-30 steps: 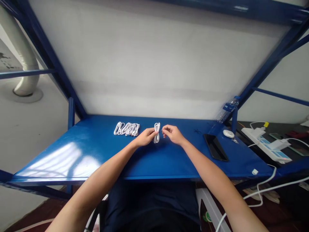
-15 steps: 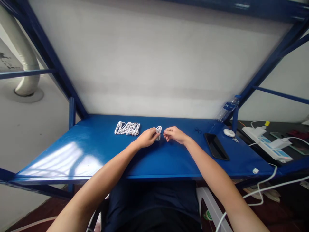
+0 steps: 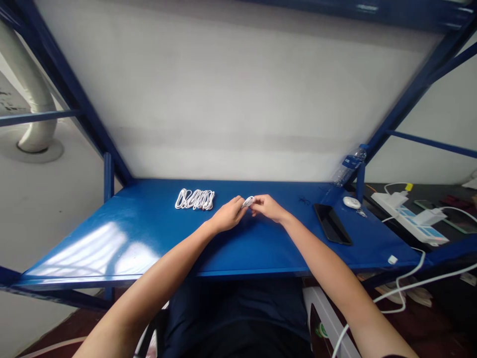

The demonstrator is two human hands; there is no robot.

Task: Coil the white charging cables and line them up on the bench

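Note:
A small coiled white cable [image 3: 248, 201] is held between my two hands above the middle of the blue table [image 3: 156, 233]. My left hand [image 3: 230, 214] pinches the coil from the left, its fingers closed around the lower end. From the other side, my right hand [image 3: 266, 207] grips the upper right end with thumb and fingertips. Part of the coil is hidden behind the fingers. To the left of my left hand lies a row of several bundled white cables [image 3: 195, 199], set side by side on the table.
A black phone [image 3: 332, 224], a white round case [image 3: 352, 202] and a small white adapter [image 3: 392, 259] lie on the right. A plastic bottle [image 3: 350, 166] leans by the frame. Beyond the table's right edge sits a power strip [image 3: 412, 219] with plugs and trailing white cords.
My right hand has moved left and taken hold of the coiled cable, from which it was apart before. The coil has tilted from upright toward the right. The bundled row stays put.

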